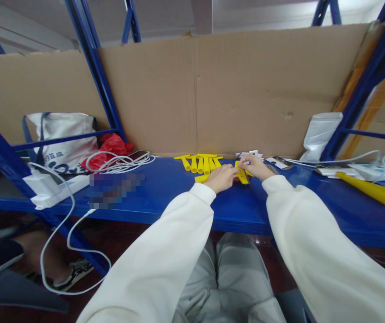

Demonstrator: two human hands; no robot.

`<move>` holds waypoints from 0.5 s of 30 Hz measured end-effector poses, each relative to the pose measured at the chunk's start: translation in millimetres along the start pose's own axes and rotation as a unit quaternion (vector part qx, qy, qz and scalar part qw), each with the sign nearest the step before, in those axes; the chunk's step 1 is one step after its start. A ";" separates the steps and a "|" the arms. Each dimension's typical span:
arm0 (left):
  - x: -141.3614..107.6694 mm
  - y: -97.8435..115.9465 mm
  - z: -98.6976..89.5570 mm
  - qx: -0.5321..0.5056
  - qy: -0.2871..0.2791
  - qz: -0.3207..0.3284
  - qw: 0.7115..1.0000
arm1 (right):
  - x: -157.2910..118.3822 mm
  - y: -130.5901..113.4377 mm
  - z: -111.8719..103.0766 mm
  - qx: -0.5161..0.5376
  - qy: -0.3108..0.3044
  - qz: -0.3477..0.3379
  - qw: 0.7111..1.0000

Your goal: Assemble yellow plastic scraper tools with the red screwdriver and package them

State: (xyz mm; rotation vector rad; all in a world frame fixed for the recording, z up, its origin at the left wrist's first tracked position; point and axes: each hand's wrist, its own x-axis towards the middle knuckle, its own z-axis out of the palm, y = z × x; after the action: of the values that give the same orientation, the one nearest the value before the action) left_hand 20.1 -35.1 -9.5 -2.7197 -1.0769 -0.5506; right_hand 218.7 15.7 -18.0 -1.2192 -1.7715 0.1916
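Right hand: I am seeing thumb and fingers drawing together in a pinch at the upper part of a yellow piece, which is lying between the two hands, just above the blue tabletop or touching it; I cannot tell which.

Left hand: its fingers are curling towards the same piece from the other side. The fingertips are partly hidden, so I cannot tell whether they are gripping or only touching. Another yellow part is showing just beside this hand, on its outer side, partly covered by it.

Beyond the left hand, a group of yellow T-shaped pieces is resting on the tabletop, stems pointing towards the wearer. Beyond the right hand, small white items are lying near the cardboard panel, which is standing along the back.

Further right of the right hand, a dark-and-white card is lying nearby; a white plastic bag is leaning by the blue frame, and a long yellow object is lying well apart.

Well left of the left hand, a coiled white cable is lying near a red bag, with a white power strip sitting farther out.
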 end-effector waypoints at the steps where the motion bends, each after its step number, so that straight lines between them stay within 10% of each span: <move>1: -0.1 0.0 0.0 0.001 0.000 0.000 1.000 | 0.0 -0.1 -0.8 -0.001 -0.003 0.001 1.000; 15: -1.6 0.9 -1.6 0.012 0.001 0.004 1.000 | -10.5 -18.5 8.4 0.105 0.024 0.161 0.981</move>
State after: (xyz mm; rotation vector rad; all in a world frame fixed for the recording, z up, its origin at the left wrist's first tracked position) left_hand 19.2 -37.2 -8.8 -2.7021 -1.0637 -0.5343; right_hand 200.9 1.2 -18.2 -1.3371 -1.4627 0.5194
